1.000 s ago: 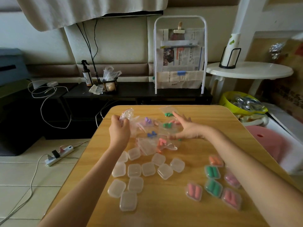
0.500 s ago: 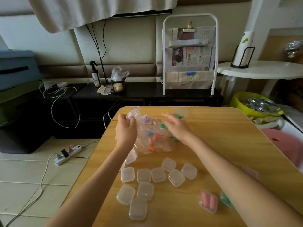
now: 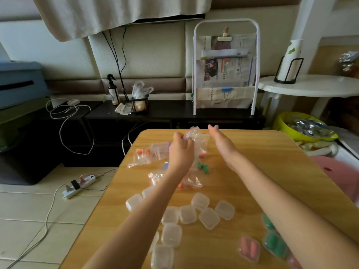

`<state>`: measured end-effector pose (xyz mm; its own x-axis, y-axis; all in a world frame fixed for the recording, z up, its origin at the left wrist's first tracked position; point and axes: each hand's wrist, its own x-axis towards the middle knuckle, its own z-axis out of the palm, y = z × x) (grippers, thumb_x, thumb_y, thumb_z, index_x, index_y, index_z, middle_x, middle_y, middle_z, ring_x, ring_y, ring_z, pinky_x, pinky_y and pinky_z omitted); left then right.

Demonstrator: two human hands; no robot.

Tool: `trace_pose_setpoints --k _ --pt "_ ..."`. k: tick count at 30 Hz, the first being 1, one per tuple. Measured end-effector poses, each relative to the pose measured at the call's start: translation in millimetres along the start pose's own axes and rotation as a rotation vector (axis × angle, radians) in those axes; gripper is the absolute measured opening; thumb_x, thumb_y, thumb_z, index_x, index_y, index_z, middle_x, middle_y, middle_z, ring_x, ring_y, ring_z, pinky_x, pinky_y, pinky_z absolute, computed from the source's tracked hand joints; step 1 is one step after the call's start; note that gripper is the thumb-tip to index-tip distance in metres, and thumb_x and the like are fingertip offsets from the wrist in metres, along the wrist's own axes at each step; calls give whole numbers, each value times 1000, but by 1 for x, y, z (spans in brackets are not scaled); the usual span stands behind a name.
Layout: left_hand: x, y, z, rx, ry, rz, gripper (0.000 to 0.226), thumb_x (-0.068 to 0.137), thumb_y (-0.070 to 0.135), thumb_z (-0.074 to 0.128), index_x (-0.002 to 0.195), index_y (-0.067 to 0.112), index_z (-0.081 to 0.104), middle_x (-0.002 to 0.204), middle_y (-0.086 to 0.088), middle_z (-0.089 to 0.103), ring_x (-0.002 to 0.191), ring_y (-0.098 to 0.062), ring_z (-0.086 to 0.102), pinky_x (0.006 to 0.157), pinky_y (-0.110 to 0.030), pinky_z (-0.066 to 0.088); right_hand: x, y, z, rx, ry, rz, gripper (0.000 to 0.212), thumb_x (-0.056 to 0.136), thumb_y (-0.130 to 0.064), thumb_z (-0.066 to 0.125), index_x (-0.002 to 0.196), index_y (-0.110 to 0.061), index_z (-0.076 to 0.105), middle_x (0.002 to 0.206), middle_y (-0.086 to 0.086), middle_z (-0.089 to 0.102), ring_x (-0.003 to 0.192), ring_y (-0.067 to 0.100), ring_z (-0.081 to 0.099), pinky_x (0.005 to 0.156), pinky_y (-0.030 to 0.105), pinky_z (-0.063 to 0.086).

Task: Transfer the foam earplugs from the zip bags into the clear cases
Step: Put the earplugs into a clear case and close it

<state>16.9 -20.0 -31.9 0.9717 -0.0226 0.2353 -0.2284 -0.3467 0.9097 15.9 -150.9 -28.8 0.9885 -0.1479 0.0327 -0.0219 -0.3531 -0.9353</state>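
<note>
Above the far part of the wooden table (image 3: pixel 272 171), my left hand (image 3: pixel 179 150) grips a crumpled clear zip bag (image 3: pixel 194 134). Just to its right, my right hand (image 3: pixel 221 142) is held edge-on with straight fingers and nothing in it. Several zip bags with orange earplugs (image 3: pixel 147 154) lie left of my hands, and green earplugs (image 3: pixel 203 167) lie between my forearms. Closer to me lie several empty clear cases (image 3: pixel 208 217). A case with pink earplugs (image 3: pixel 249 248) and one with green earplugs (image 3: pixel 274 244) sit at the lower right.
Beyond the table's far edge stands a black low shelf (image 3: pixel 174 113) with a white newspaper rack (image 3: pixel 225 74) and a spray bottle (image 3: pixel 113 90). A power strip (image 3: pixel 79 186) and cables lie on the tiled floor at left. A yellow basin (image 3: pixel 303 127) sits at right.
My right hand has lifted off the pile of bags and now stands beside the bag in my left hand. The camera has turned left, so the filled cases sit nearer the right edge.
</note>
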Motion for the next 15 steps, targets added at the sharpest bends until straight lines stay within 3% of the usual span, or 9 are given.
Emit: trace_pose_setpoints --k 3,6,7,9,11,13,15 --pt "-7 17 46 -178 -88 -21 22 100 28 37 101 9 47 88 1 53 80 -15 52 64 -20 40 -28 -11 -31 116 -184 -116 47 100 -49 28 146 -42 27 145 -17 31 133 6 32 108 31 32" --pt "-14 40 90 -417 -230 -159 41 101 37 28 118 9 53 114 -9 58 103 -25 59 74 -31 49 -40 -6 -47 69 -17 -158 36 100 -37 41 136 -33 46 128 -13 48 123 10 46 90 24 48" --pt "-17 48 100 -559 -241 -276 44 99 37 28 112 9 58 110 -11 62 102 -28 61 71 -33 50 -40 0 -51 77 51 -157 30 100 -34 43 129 -32 51 123 -13 52 120 14 51 86 29 51" --pt "-23 57 114 -798 -237 -499 44 95 38 29 99 12 64 97 -9 67 94 -24 62 73 -33 49 -42 16 -57 118 136 -167 17 100 -27 47 112 -32 57 119 -4 60 117 23 56 94 41 49" --pt "-32 63 124 -803 -271 -546 54 89 51 31 111 12 62 107 -9 66 103 -23 61 91 -37 48 -43 31 -65 21 237 -191 11 98 -20 49 104 -23 58 113 7 62 108 24 59 92 34 47" --pt "-41 68 131 -694 -333 -547 69 90 62 28 131 11 48 128 -11 57 119 -26 53 105 -41 38 -44 38 -74 -29 323 -190 8 93 -22 54 90 -21 61 98 9 64 90 21 60 78 29 46" --pt "-50 81 124 -522 -448 -464 68 97 57 22 141 7 34 139 -5 44 131 -26 41 104 -33 31 -40 51 -87 -216 427 -243 13 88 -20 60 76 -25 55 85 4 62 78 19 58 68 31 46"
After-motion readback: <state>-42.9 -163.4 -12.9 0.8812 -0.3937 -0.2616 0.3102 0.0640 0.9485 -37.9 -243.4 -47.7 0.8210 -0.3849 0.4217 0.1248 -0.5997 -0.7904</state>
